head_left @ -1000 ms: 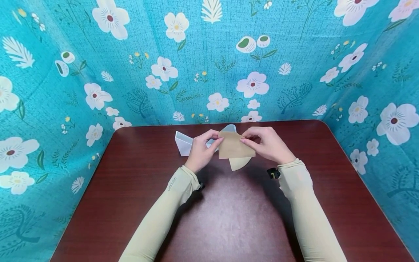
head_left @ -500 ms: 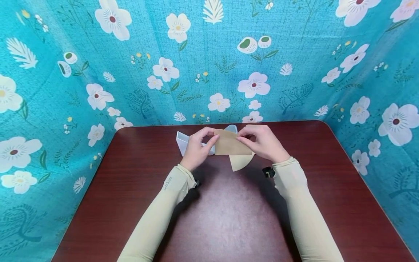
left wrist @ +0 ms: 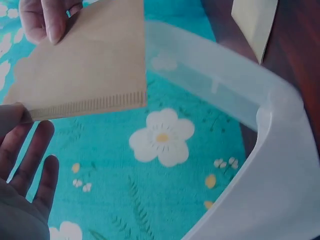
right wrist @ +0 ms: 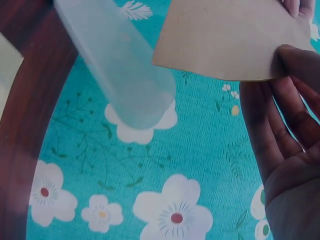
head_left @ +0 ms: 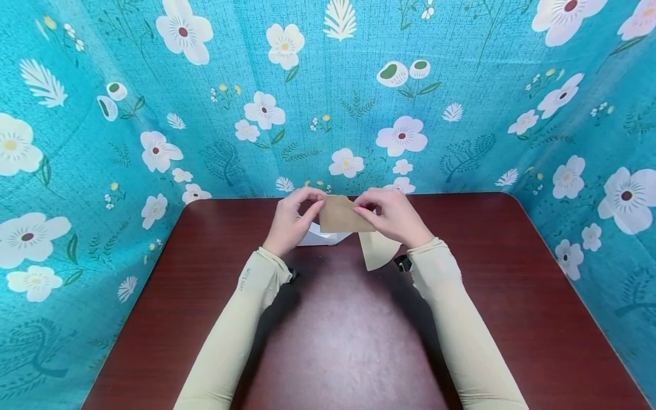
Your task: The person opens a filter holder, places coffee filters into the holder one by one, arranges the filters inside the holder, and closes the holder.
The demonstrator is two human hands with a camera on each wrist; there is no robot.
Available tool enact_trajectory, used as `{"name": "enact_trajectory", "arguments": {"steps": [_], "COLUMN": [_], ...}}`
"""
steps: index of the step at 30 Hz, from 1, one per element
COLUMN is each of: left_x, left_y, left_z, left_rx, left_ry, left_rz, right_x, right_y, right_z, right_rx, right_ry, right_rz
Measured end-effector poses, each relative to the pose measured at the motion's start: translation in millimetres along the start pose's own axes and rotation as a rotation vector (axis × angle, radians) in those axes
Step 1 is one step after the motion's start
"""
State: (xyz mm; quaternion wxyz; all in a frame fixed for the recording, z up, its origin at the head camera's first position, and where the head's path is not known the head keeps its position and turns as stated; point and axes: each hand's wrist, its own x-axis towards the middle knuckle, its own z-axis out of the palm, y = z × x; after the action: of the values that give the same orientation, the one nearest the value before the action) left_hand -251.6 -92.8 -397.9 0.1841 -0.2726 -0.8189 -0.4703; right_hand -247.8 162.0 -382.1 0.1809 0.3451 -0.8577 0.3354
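1 brown paper (head_left: 342,215) pinched by L hand (head_left: 288,224) & R hand (head_left: 397,216); crimped edge (left wrist: 85,106): L-wrist cam, not head.

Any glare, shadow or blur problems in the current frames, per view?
Head: pale glare on the table, dark shadows along the inner sides of the sleeves. Left wrist: left hand dim, but the ridged edge of the paper reads clearly. Right wrist: right hand heavily shaded, translucent container hazy and soft-edged.
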Motion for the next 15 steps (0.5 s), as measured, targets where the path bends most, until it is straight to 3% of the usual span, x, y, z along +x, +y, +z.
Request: {"name": "enact_trajectory", "arguments": {"steps": [15], "left_x": [1.0], "left_y": [-21.2], "left_z": [-32.6], "left_rx": [0.062], "left_ry": [0.029], "left_rz": [-0.148], "right_x": [45.1], "right_y": [-8.6], "right_z": [32.7], "right_rx": [-0.058], "right_ry": [-0.05], "right_rz": [0.037]}}
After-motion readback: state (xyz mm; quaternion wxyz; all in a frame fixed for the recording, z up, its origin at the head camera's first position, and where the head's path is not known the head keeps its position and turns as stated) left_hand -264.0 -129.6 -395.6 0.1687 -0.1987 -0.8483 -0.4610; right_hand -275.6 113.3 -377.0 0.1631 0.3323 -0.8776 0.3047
